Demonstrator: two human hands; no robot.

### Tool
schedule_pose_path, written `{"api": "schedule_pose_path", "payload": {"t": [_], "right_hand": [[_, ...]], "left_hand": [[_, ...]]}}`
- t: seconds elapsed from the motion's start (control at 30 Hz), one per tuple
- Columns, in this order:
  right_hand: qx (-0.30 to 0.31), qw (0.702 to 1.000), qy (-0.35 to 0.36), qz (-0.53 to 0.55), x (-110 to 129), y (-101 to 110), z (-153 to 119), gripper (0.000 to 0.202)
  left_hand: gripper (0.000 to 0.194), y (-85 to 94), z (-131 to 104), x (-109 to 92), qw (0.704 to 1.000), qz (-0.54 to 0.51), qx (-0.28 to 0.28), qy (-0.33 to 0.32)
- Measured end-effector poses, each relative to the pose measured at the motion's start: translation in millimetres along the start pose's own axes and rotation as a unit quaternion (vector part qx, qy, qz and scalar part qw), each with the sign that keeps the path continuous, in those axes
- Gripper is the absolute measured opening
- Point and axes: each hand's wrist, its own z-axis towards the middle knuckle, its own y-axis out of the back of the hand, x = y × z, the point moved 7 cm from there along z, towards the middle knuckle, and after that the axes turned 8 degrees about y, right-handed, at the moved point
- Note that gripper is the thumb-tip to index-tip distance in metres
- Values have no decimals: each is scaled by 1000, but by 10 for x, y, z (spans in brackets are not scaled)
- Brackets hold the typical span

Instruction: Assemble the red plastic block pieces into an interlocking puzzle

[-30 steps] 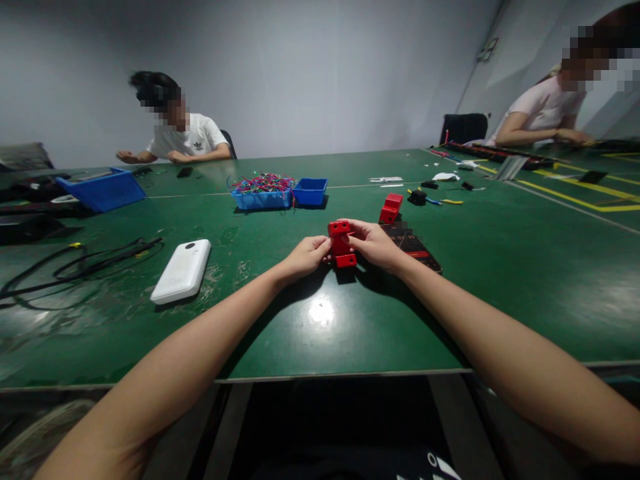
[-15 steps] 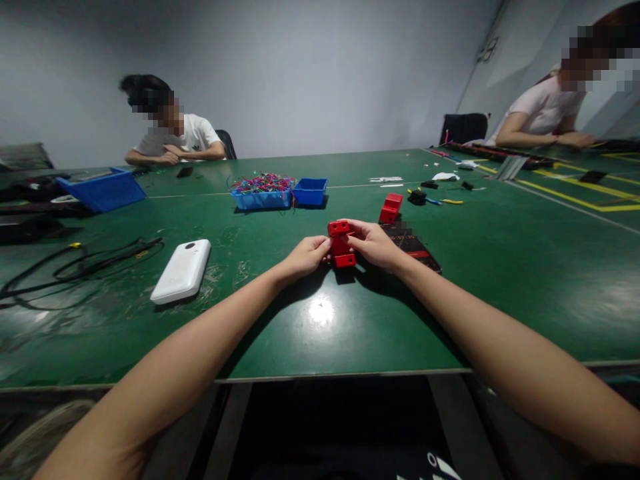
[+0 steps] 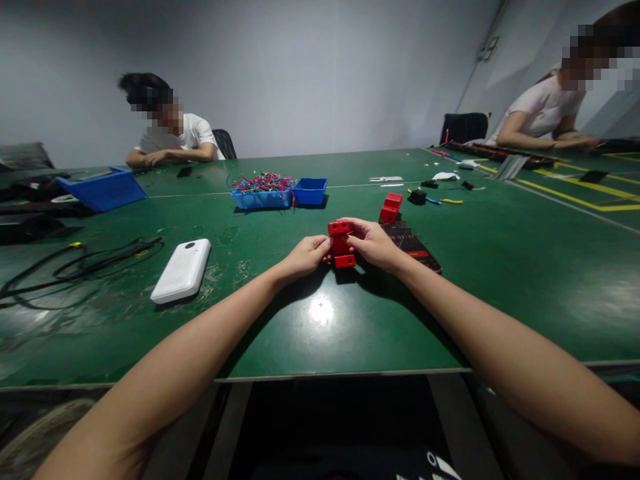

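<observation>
A green table (image 3: 525, 267) stands here before a pale wall (image 3: 350, 73); one person (image 3: 193, 137) leans at its far edge, a second person (image 3: 540, 113) at right. Near the front, the left hand (image 3: 306, 257) and right hand (image 3: 373, 241) together grasp a red block (image 3: 342, 244) over it. Beyond, another red block (image 3: 391, 208) stands by a dark phone (image 3: 419, 252); a white power bank (image 3: 181, 272) lies left.

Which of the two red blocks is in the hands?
The nearer red block, gripped between the left hand and the right hand. The other red block sits apart from both hands, by the smartphone's far end.
</observation>
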Motion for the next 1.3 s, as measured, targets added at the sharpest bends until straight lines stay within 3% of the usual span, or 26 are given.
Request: {"api": "schedule_pose_path", "payload": {"t": [0.73, 1.07, 1.3], "right_hand": [[0, 996, 30, -86, -4, 35, -24, 52], [-16, 986, 48, -161, 68, 36, -35, 48], [-36, 973, 82, -212, 155, 29, -55, 31]], "left_hand": [[40, -25, -23, -83, 999, 27, -16, 6], [45, -16, -17, -48, 1000, 8, -12, 4], [46, -21, -23, -38, 1000, -19, -13, 20]]}}
